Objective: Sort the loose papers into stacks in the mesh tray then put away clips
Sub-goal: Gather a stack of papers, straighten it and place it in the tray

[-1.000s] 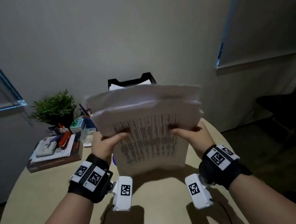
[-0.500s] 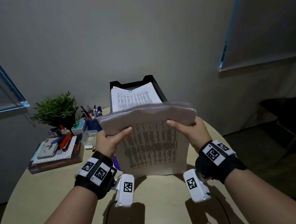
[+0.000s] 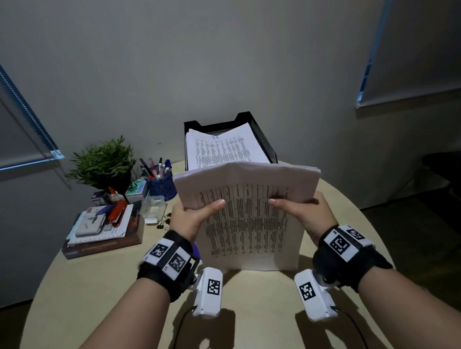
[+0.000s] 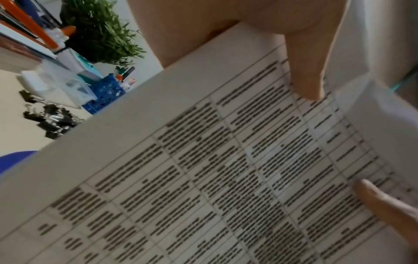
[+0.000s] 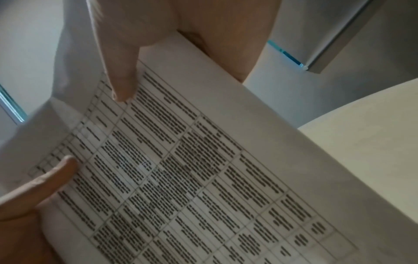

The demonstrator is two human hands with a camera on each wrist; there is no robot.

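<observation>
White printed sheets, a thick sheaf of papers (image 3: 245, 221), stand nearly upright between the person's two hands, the bottom edge on or just above the round table (image 3: 123, 299) and the top edge curling forward. The left hand (image 3: 194, 220) grasps the left side, thumb across the printed face and fingers hidden behind; the right hand (image 3: 310, 211) does the same on the right side. Both wrist views confirm it: a thumb pressed onto the table of text, the sheaf pinched at its margin.

Behind the sheaf, touching or just beyond its top edge in the head view, sits the black mesh tray (image 3: 266, 145) with one printed stack (image 3: 218, 150) already lying in it. So part of the sorting looks done, while the held bundle has not yet gone in; by the look of it, it is being squared up on the table before it goes to the tray.

The clips are not put away. A loose cluster of black binder clips (image 4: 51, 117) lies on the table to the left, beside a clear plastic box (image 4: 56, 84) and a blue mesh pen cup (image 3: 160, 186). Whether that box is meant for them is a guess. A potted plant (image 3: 103, 165) and a pile of books and stationery (image 3: 101, 230) sit further left, apart from the work
</observation>
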